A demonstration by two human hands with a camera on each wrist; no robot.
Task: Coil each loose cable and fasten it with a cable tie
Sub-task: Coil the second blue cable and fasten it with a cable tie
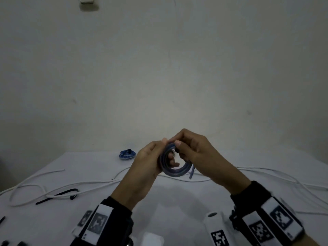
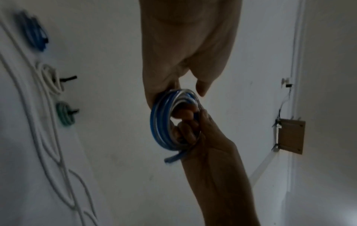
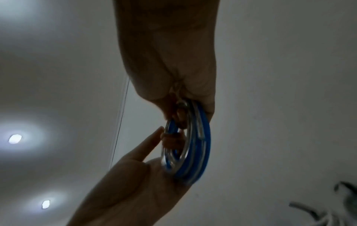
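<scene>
Both hands hold a blue cable coil (image 1: 173, 165) in the air above the white worktop (image 1: 177, 201), in front of the person. The left hand (image 1: 150, 157) grips the coil's left side, fingers curled through the ring. The right hand (image 1: 193, 150) pinches the top of the coil between thumb and fingers. A short free cable end (image 1: 191, 173) hangs from the lower right of the ring.

Judgement: the coiling of this cable is nearly complete; fastening is outstanding. No cable tie is visible on this coil, though a dark item under the right thumb cannot be identified.

Recommended practice: keep the left-hand grip firm so the turns stay stacked, lay the free end flush along the ring, then wrap the tie across all turns at one point.

Loose white cables (image 1: 71, 185) remain on the worktop, beside a black cable tie (image 1: 58, 195). A finished blue coil (image 1: 126, 154) lies at the far edge.
</scene>
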